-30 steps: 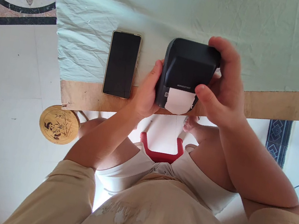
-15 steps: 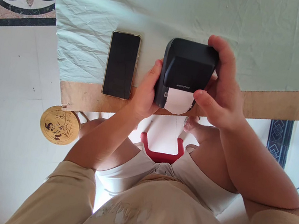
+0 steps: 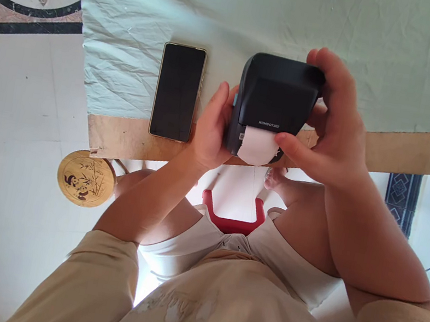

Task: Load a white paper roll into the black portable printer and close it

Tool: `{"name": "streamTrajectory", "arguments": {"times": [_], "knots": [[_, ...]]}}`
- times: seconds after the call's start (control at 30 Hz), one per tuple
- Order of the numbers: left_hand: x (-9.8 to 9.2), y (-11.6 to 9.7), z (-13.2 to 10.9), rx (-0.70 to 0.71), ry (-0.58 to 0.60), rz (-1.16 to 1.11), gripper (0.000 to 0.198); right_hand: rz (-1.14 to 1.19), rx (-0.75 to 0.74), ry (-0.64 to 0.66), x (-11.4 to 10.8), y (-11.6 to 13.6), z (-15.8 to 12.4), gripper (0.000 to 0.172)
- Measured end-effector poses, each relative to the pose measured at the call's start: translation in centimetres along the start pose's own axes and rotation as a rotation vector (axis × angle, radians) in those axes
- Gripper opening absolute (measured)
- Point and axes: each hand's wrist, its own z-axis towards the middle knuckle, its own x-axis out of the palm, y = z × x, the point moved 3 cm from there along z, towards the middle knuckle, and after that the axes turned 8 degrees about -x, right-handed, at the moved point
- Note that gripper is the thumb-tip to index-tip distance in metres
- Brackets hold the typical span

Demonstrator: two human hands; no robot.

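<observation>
A black label printer [image 3: 280,95] marked NIIMBOT is held between my two hands over the table's front edge. White label paper [image 3: 258,146] sticks out of its front slot. My left hand [image 3: 214,130] grips the printer's left side, with the thumb up along it and the other fingers hidden beneath. On the right side, my right hand [image 3: 335,127] wraps around the body, fingers at the far corner. Its thumb rests by the upper right corner of the label paper. A dark-screened phone [image 3: 177,92] lies to the left of my left hand.
A pale green cloth [image 3: 403,61] covers the table, with a bare wooden edge [image 3: 420,150] along the front. Below left stands a round wooden stool [image 3: 86,178] with a panda picture. Between my legs shows a red U-shaped frame [image 3: 233,225]. A dark patterned strip [image 3: 401,199] lies at right.
The printer has shifted slightly to the right and turned a little, so more of its left side shows. My right hand has moved right with it.
</observation>
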Motion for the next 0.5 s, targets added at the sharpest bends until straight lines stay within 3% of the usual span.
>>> {"name": "streamTrajectory", "arguments": {"times": [0.17,0.3,0.5], "knots": [[0.5,-0.1,-0.2,0.032,0.035,0.055,0.042,-0.243,-0.004,-0.075,-1.0,0.3,0.0,0.076],[0.5,0.1,0.0,0.048,0.05,0.109,0.044,-0.25,-0.009,-0.199,-1.3,-0.3,-0.2,0.071],[-0.5,0.7,0.2,0.023,-0.047,0.238,0.028,-0.129,-0.024,-0.355,-1.2,0.2,-0.7,0.035]]}}
